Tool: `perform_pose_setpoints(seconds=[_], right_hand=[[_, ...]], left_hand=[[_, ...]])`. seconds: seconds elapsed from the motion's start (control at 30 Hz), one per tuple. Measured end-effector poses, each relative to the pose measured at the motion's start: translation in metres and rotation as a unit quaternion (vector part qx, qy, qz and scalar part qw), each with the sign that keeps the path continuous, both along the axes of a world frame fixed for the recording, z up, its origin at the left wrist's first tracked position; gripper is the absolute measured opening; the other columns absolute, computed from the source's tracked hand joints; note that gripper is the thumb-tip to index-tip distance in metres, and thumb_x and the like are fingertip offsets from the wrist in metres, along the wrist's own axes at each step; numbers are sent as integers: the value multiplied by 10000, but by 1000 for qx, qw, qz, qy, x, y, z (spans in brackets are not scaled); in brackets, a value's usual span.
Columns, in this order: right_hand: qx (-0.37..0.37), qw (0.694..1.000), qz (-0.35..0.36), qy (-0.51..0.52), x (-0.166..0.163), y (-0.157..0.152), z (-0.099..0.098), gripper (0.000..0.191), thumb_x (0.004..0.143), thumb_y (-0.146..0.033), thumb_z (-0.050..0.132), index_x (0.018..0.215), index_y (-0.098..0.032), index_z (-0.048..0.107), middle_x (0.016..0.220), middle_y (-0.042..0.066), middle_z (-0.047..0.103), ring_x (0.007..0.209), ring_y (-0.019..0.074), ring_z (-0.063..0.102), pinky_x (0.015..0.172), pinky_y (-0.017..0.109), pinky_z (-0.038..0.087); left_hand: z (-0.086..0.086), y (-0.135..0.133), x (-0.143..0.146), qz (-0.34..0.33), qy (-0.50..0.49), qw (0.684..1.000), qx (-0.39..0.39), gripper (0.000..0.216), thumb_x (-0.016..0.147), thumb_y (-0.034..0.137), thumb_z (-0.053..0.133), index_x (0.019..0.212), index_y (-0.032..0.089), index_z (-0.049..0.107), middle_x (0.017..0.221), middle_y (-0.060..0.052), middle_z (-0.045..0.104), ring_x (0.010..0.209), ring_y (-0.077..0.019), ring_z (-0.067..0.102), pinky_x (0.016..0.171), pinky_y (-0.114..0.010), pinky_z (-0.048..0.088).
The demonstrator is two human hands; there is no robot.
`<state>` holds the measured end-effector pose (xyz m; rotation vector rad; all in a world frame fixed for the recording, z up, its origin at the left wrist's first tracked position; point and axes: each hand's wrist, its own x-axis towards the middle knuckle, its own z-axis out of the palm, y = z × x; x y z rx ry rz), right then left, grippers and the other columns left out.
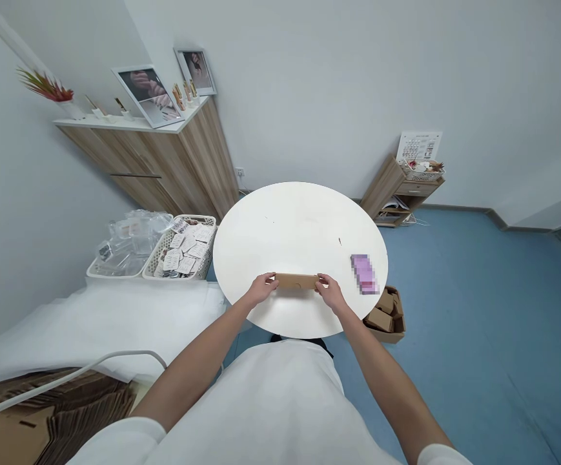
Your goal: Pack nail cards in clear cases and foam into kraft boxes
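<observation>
Between my two hands a small brown cardboard box (295,281) is held at the near part of the round white table (299,219). My left hand (263,287) grips its left end with thumb and fingers. At the right end, my right hand (328,290) pinches it the same way. One long side of the box faces me, with a small curved mark at its lower edge. I cannot see inside it. To the right on the tabletop lies a purple, pixelated flat object (365,274).
Left of the table stand a white basket of printed cards (188,248) and another of clear plastic packaging (132,242). Flattened cardboard (81,420) is stacked at lower left. A carton of brown boxes (387,316) sits on the floor at right. A wooden cabinet (183,165) stands behind.
</observation>
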<state>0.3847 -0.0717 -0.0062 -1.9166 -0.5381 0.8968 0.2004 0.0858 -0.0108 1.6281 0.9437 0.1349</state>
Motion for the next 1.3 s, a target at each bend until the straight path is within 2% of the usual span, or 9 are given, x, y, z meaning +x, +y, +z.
perform_pose_setpoints(seconds=[0.1,0.27,0.4,0.53,0.73,0.9,1.0,1.1,1.3], right_hand=[[29,998,-24,-42,-8,-6,0,377,684,-247,511,1060,-215,532,1070,56,578,973,182,554,836,318,431],[40,998,-45,-14,-25,-22,-8,337,671,-276,536,1000,-201,536,1082,77,582,994,199,560,845,323,440],[44,997,-62,8,-34,-34,-22,375,674,-309,556,1028,-192,523,1126,94,568,1056,202,532,877,320,426],[38,998,-55,18,-42,-43,-37,436,641,-317,598,1052,-190,521,1217,89,512,1120,206,484,927,339,386],[32,996,-81,24,-39,-49,-42,616,643,-355,603,1206,-209,399,1280,102,444,1141,204,460,886,337,410],[-39,990,-116,76,-23,-45,-38,566,713,-466,501,1219,-239,389,1242,108,472,1028,208,541,723,302,484],[-46,985,-119,120,-23,-39,-41,528,731,-451,466,1210,-243,388,1168,99,519,969,191,565,644,272,491],[-35,984,-129,121,-29,-33,-46,506,708,-389,489,1178,-222,408,1106,88,538,951,179,556,635,256,486],[23,982,-118,145,-30,-37,-47,395,693,-278,493,1081,-220,451,1020,67,575,900,158,572,674,260,483]], left_hand=[[-8,-8,0,34,-10,999,24,442,714,287,564,1143,198,505,1026,-78,605,835,-170,601,682,-263,460],[-22,-28,-4,52,-26,997,42,418,693,132,531,1102,204,484,1033,-73,594,817,-151,615,711,-277,482],[-33,-42,-5,39,-38,996,65,351,691,157,549,1028,212,471,986,-49,617,909,-163,592,793,-304,465],[-40,-53,-3,28,-25,996,75,361,699,227,570,1031,206,429,1023,-71,601,967,-181,564,826,-320,433],[-40,-55,3,63,18,997,50,419,752,338,523,1108,166,385,1119,-133,539,979,-191,553,809,-306,422],[-37,-50,2,85,80,992,37,471,773,432,474,1153,163,403,1125,-140,540,1006,-208,539,826,-311,399],[-38,-51,2,76,117,990,33,489,765,465,468,1152,169,427,1068,-117,574,991,-216,544,821,-317,394],[-39,-55,5,81,120,989,35,476,751,442,493,1138,167,449,1038,-107,589,972,-212,550,795,-305,406],[-36,-69,15,148,87,985,19,359,713,310,544,1052,194,510,1023,-69,601,916,-185,571,765,-284,434]])
